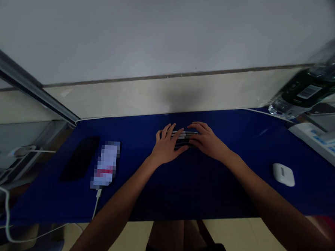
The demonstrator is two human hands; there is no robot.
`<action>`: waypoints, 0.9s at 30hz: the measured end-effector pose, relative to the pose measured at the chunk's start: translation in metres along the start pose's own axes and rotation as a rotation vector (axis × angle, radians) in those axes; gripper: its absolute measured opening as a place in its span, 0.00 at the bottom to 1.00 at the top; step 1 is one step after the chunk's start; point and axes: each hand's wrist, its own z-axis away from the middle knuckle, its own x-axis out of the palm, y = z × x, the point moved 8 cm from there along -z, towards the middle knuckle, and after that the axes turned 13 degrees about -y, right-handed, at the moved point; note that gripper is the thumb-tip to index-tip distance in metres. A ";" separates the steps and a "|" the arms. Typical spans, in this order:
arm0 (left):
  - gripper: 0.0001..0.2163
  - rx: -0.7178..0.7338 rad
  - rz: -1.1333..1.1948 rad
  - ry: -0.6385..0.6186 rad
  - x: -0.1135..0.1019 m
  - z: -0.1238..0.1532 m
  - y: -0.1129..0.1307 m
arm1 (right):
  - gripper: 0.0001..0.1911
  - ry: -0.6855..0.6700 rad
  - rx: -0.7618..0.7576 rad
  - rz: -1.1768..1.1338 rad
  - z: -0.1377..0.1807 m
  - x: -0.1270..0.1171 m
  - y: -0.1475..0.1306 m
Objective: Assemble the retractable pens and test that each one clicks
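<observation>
Several pens (185,138), dark with light bands, lie side by side in a row on a blue mat (204,180). My left hand (166,144) rests flat on the left end of the row, fingers stretched out over them. My right hand (207,140) lies on the right end, fingers extended and slightly curved over the pens. Both hands press on the bundle from above, and the middle of the pens shows between them.
A lit phone (106,163) on a white cable and a dark phone (80,158) lie at the mat's left. A white earbud case (283,174) sits at the right. A plastic bottle (306,91) and a power strip (321,143) stand far right, and a wall rises behind.
</observation>
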 end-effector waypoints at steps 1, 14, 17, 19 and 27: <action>0.34 0.001 -0.001 0.001 0.000 0.000 0.000 | 0.08 -0.006 -0.002 -0.013 0.001 -0.001 0.001; 0.34 -0.005 0.017 0.001 0.001 0.000 -0.006 | 0.05 -0.035 -0.051 -0.096 0.002 0.001 0.004; 0.33 -0.024 0.022 -0.005 0.001 0.000 -0.011 | 0.05 0.012 -0.042 -0.076 0.000 0.004 0.002; 0.33 -0.035 0.024 -0.001 -0.001 0.001 -0.014 | 0.05 0.042 -0.054 -0.060 0.000 0.005 -0.001; 0.29 -0.018 -0.017 -0.019 -0.001 0.001 -0.015 | 0.06 0.092 -0.072 -0.049 -0.002 0.007 -0.003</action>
